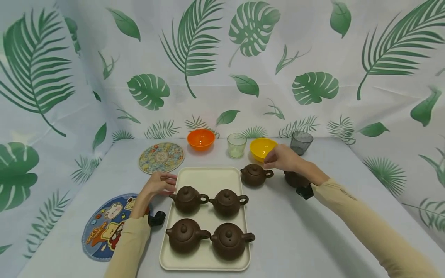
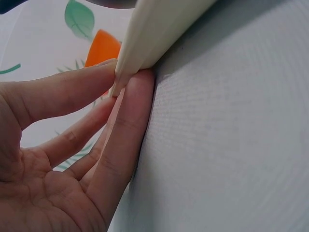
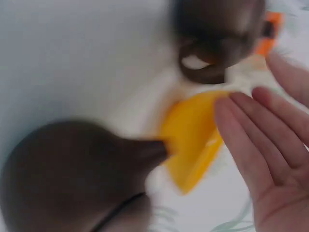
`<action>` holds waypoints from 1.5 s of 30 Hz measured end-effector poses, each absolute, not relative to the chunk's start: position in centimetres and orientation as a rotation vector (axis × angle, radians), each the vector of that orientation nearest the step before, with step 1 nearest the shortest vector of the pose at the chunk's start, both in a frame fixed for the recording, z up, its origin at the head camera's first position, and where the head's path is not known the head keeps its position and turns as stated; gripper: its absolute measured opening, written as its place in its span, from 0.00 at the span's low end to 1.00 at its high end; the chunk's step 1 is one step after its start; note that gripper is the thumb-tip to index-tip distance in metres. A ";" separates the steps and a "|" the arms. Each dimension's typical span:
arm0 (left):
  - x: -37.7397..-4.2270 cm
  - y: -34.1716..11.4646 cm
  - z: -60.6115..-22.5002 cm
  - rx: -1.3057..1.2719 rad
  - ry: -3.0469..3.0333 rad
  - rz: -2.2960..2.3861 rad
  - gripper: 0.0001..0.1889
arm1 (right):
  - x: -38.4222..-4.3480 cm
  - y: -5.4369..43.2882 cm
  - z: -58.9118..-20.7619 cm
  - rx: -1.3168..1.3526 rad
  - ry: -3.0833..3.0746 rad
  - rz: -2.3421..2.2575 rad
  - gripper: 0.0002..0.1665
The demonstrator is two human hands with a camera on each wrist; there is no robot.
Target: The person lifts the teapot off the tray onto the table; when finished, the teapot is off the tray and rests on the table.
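Note:
My left hand (image 1: 159,184) is at the left side of a cream tray (image 1: 208,177). In the left wrist view its thumb and fingers pinch the tray's edge (image 2: 137,43). Four dark brown lidded teapots stand on the tray in two rows, among them a back-left teapot (image 1: 186,200) and a front-right teapot (image 1: 228,241). Off the tray's back right corner stands another brown teapot (image 1: 253,176), handle to the right. My right hand (image 1: 286,158) hovers beside that handle, fingers extended and holding nothing. Another teapot (image 1: 294,179) is partly hidden under my right wrist.
Along the back stand an orange bowl (image 1: 201,141), a pale green glass (image 1: 236,146), a yellow bowl (image 1: 260,148) and a grey glass (image 1: 301,143). A patterned round mat (image 1: 161,157) lies at the back left. A blue cartoon mat (image 1: 101,235) lies partly under my left arm.

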State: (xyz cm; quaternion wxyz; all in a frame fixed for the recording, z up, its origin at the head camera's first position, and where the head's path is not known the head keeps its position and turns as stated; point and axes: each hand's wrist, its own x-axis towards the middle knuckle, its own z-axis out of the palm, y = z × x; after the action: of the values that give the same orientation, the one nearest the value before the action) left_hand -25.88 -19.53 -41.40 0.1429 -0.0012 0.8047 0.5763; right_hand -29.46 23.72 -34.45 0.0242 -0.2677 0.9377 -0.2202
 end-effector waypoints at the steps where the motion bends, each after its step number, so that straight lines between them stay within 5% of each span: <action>1: -25.8 -19.5 -41.4 0.011 2.320 1.657 0.27 | -29.1 23.4 -34.1 -0.804 2.931 -0.731 0.13; 8: -25.8 -19.5 -41.3 0.069 2.335 1.639 0.26 | -25.0 19.9 -33.0 -0.855 2.835 -1.105 0.11; 18: -25.9 -19.6 -41.4 0.053 2.348 1.634 0.26 | -20.7 17.0 -36.7 -1.001 2.633 -1.013 0.10; 45: -25.8 -19.4 -41.4 0.028 2.344 1.649 0.26 | -19.8 18.7 -37.6 -0.767 2.552 -1.297 0.09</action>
State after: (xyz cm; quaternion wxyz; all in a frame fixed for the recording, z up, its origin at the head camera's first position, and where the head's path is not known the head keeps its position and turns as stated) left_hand -25.82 -19.43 -41.44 0.1373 0.0097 0.8101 0.5699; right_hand -19.83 18.66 -37.56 0.0887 -0.2577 0.8578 -0.4359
